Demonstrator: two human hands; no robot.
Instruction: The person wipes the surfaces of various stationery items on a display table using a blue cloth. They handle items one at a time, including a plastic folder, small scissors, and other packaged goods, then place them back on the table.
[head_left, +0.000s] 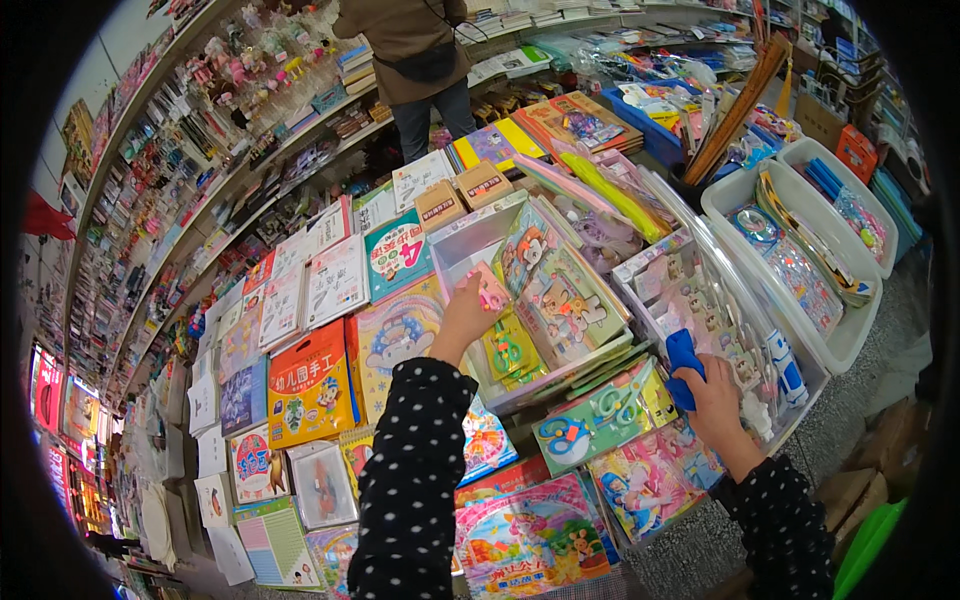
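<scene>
My left hand (466, 316) reaches into a white box (450, 256) and grips a small pink packet (491, 288). Just below it in the box lie yellow-green packets of children's scissors (504, 346). Illustrated notebooks (562, 300) fill the box's right side, with another one (523, 251) leaning above them. My right hand (714, 399) is closed around a crumpled blue cloth (681, 366). It is held above the edge of a clear-walled bin of small packaged items (679, 296). Carded scissors (592, 421) lie left of that hand, outside the white box.
Copybooks (337, 281) and an orange craft book (311, 386) cover the display's left side. Picture books (532, 536) lie nearest me. White plastic bins (862, 330) stand at right, near wooden rulers (739, 112) standing upright. A person (420, 67) stands beyond, by stocked shelves.
</scene>
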